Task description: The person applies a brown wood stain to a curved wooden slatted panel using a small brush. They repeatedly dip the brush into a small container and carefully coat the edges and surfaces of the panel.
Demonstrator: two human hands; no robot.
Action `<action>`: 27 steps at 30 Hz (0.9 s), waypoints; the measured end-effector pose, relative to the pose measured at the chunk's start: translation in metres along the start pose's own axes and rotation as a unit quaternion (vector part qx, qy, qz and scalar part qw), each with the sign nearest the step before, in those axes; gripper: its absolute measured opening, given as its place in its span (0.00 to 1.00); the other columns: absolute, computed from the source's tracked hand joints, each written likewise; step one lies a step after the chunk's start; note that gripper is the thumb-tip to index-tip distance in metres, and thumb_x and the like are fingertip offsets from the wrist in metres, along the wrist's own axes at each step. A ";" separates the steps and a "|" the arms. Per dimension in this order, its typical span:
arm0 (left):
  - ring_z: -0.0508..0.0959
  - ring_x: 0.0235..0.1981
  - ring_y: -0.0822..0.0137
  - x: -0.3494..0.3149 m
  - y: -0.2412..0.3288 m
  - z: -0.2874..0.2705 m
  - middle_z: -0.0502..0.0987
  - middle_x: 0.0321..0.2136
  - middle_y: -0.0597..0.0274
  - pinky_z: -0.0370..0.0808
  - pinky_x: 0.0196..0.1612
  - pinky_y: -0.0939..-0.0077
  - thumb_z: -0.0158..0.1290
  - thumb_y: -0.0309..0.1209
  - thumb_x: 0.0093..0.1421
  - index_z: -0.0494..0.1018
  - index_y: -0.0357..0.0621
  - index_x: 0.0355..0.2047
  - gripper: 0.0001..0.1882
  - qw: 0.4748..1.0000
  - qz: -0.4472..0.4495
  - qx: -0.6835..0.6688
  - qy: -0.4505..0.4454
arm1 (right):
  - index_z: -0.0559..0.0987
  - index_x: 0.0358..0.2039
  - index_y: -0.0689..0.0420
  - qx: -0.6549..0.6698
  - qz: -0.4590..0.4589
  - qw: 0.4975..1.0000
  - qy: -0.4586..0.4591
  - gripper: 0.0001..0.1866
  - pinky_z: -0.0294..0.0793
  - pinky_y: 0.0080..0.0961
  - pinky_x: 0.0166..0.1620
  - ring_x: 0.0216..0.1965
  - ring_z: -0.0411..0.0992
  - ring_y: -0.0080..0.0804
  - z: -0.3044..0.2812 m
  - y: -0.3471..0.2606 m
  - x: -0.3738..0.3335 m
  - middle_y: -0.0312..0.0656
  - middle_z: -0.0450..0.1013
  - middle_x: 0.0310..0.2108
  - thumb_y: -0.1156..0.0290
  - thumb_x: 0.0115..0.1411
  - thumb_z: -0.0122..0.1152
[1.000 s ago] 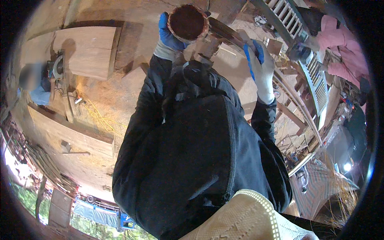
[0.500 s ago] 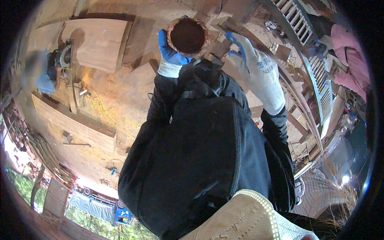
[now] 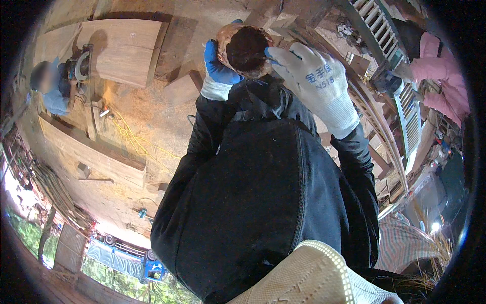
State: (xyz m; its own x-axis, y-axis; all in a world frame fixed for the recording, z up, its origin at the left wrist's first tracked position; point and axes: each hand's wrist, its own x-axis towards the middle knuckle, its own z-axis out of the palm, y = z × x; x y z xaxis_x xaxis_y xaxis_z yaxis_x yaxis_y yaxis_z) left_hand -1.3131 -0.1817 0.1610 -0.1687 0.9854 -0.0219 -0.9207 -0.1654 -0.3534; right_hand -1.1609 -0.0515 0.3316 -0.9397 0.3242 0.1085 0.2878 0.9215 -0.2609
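A round, hollow brown vessel with a rough, bark-like wall [image 3: 230,43] and a dark inside is held up in front of my body, its opening tilted to the right. My left hand [image 3: 220,68], in a white and blue glove, wraps round its left side. At the right rim is my right hand [image 3: 316,78], gloved the same way. Its blue fingertips are bent together over the edge of the opening. What the vessel contains, if anything, is too dark to make out.
Large wooden boards [image 3: 121,53] lie on the left, where a person works with a circular saw [image 3: 80,68]. Yellow cable [image 3: 129,134] trails over the dusty floor. On the right, a person in pink sleeves [image 3: 435,68] holds a dark power tool [image 3: 387,78] at a slatted frame [image 3: 374,25].
My right hand has moved left from beside the vessel to its rim, and its fingers have closed there. The vessel has tilted and shifted slightly right.
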 end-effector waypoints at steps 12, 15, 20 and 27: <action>0.61 0.69 0.52 0.002 0.010 -0.018 0.59 0.69 0.52 0.58 0.70 0.47 0.50 0.56 0.64 0.51 0.44 0.71 0.44 0.991 0.006 0.133 -0.004 | 0.80 0.42 0.49 -0.045 -0.122 0.991 0.018 0.13 0.77 0.28 0.32 0.33 0.78 0.32 0.001 0.003 0.018 0.36 0.75 0.31 0.66 0.55 0.66; 0.62 0.68 0.52 0.005 0.008 -0.010 0.60 0.68 0.52 0.59 0.70 0.47 0.50 0.56 0.64 0.51 0.45 0.71 0.44 0.994 -0.033 0.099 -0.029 | 0.80 0.41 0.50 -0.096 -0.115 0.985 -0.080 0.15 0.77 0.27 0.32 0.35 0.79 0.31 0.006 0.001 0.027 0.34 0.76 0.31 0.67 0.52 0.66; 0.63 0.67 0.52 0.001 -0.003 0.006 0.62 0.67 0.54 0.59 0.69 0.46 0.52 0.56 0.63 0.53 0.47 0.71 0.43 0.937 0.036 0.336 0.087 | 0.82 0.39 0.51 -0.112 -0.155 0.979 -0.075 0.13 0.79 0.27 0.34 0.36 0.80 0.31 0.007 0.002 0.032 0.33 0.78 0.32 0.68 0.50 0.65; 0.62 0.68 0.51 0.002 0.006 -0.013 0.61 0.67 0.52 0.58 0.70 0.47 0.52 0.52 0.65 0.54 0.45 0.70 0.40 0.997 -0.051 0.050 -0.039 | 0.80 0.29 0.53 -0.072 -0.196 0.977 -0.033 0.09 0.78 0.36 0.29 0.30 0.80 0.36 0.010 0.011 0.040 0.38 0.78 0.25 0.64 0.48 0.62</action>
State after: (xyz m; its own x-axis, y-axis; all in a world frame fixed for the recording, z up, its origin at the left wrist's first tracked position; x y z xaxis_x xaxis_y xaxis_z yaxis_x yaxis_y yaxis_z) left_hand -1.3146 -0.1799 0.1462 -0.0950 0.9920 0.0830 -0.9644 -0.0710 -0.2549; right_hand -1.1975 -0.0300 0.3235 -0.9915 -0.0705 0.1095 -0.0787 0.9942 -0.0729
